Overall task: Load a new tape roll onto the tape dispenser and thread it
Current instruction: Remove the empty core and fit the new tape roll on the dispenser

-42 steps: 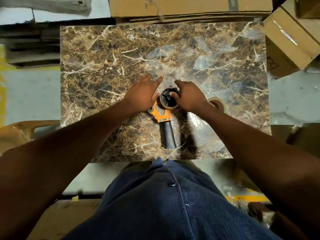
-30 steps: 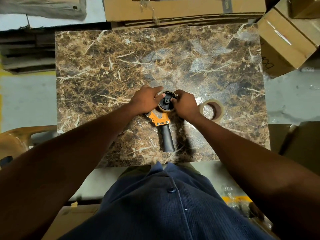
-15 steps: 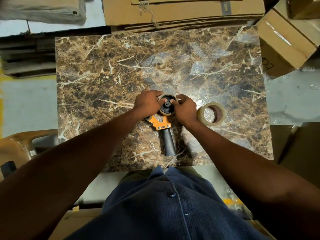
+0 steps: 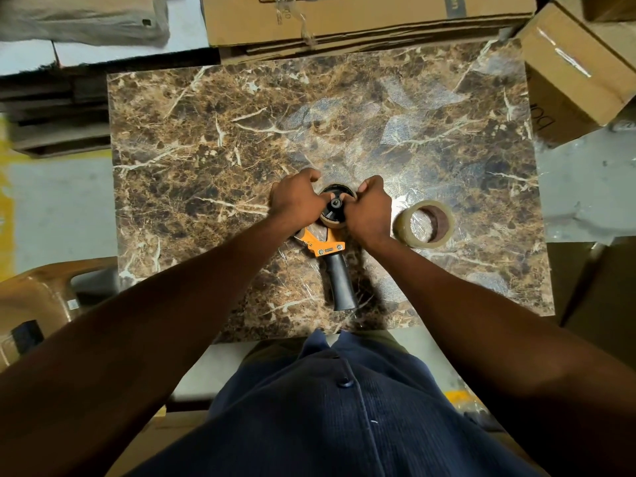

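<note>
1. We see the tape dispenser lying flat on the marble table, handle toward us, with a thin, spent-looking ring around its black hub.
2. Our left hand and right hand are both curled tight on that ring's edges.
3. The new tape roll rests just right of them, untouched; we judge loading and threading remain.
</note>
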Motion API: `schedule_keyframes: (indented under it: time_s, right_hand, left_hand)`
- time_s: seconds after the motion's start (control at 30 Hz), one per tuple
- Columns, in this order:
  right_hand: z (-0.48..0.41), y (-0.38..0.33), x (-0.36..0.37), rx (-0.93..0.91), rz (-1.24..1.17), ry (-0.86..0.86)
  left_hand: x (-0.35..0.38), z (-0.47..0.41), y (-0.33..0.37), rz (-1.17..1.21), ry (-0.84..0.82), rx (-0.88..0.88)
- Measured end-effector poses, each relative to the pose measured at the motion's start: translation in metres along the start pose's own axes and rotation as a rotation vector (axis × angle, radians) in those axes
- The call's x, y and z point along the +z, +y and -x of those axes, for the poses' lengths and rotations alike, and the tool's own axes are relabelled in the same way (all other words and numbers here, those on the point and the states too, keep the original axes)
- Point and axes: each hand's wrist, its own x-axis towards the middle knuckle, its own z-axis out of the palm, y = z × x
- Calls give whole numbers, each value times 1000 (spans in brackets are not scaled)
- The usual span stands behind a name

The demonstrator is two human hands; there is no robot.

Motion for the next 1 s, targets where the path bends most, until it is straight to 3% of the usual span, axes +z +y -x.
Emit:
schedule_keyframes:
  time_s: [0.5,0.73,1.0]
  right_hand:
    - [8,1,-4,-23,-3,-1]
    - [4,13,-12,15,-142,-105]
    - [7,9,-5,20,-108,-73]
  left_hand:
    - [-5,9,-1,-11,-39,68]
    - [-26,10,-4,183,-278,54]
    - [-31,9,4,108,-336,39]
